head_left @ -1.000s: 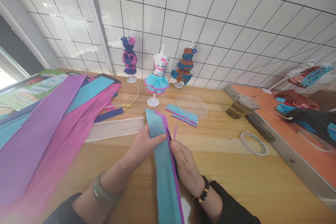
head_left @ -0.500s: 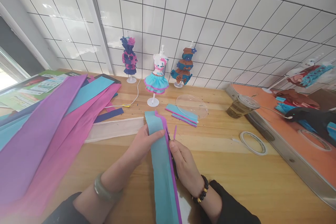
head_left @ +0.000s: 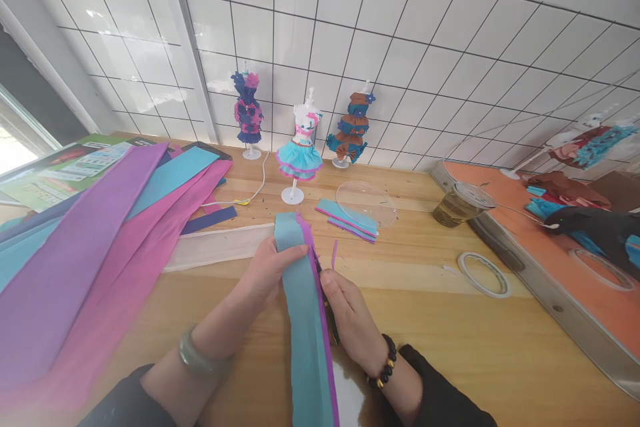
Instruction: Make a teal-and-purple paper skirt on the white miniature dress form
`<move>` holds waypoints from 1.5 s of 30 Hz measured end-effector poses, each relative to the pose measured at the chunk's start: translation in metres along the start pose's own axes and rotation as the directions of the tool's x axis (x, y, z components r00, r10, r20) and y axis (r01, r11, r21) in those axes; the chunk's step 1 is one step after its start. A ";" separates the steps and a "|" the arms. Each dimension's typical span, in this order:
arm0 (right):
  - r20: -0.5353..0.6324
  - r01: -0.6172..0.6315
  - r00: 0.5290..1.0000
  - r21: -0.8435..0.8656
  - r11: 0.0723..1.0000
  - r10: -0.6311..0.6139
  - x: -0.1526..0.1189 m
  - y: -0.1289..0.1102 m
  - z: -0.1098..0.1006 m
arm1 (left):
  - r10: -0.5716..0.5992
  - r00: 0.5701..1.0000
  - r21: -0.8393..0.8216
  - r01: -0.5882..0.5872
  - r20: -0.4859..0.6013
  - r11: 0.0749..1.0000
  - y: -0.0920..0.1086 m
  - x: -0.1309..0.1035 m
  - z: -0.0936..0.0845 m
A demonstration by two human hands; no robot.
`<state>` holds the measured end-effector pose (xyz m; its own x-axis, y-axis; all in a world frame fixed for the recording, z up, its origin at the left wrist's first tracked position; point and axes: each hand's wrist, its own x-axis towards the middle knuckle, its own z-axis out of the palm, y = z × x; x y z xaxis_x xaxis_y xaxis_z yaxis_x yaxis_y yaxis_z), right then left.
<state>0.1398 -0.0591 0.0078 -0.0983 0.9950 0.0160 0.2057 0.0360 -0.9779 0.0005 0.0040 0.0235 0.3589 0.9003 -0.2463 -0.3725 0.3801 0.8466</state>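
Note:
A long turquoise strip with a purple edge runs from the middle of the table toward me. My left hand pinches its upper part, thumb on top and fingers underneath. Along the purple edge, my right hand is closed around dark scissors, whose blades lie against that edge and are partly hidden. A thin purple scrap lies just beyond my right fingertips. Folded turquoise and purple strips rest farther back.
Three small dressed mannequins stand near the tiled wall. Purple, pink and blue sheets pile up on the left, beside a white strip. To the right are a lidded cup, a tape roll and an orange raised surface.
The turquoise strip's top and lower end have shifted slightly left. My left hand has moved a little left with it, and the scissors sit slightly more to the left.

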 end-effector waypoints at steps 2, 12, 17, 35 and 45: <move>0.009 -0.004 1.000 0.016 1.000 0.003 0.000 -0.002 0.000 | 0.017 1.000 0.016 -0.017 -0.001 1.000 0.001 -0.001 0.000; -0.033 0.004 0.999 0.058 0.998 -0.002 0.002 -0.002 -0.002 | 0.087 0.993 0.155 -0.098 0.075 0.983 -0.003 -0.001 0.002; -0.074 -0.018 0.997 0.070 0.997 0.023 0.002 0.000 -0.002 | 0.103 0.992 0.220 -0.116 0.069 0.969 -0.009 -0.002 0.004; -0.078 -0.016 0.997 0.074 0.997 0.021 0.001 0.000 -0.001 | 0.096 0.995 0.225 -0.099 0.027 0.969 -0.009 -0.005 0.009; -0.075 -0.014 0.997 0.057 0.998 0.018 0.003 0.000 -0.002 | 0.088 0.995 0.214 -0.097 0.049 0.972 -0.014 -0.003 0.006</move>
<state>0.1411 -0.0562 0.0081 -0.0209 0.9997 0.0137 0.1509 0.0167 -0.9884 0.0094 -0.0053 0.0156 0.3661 0.9189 -0.1473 -0.2133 0.2369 0.9478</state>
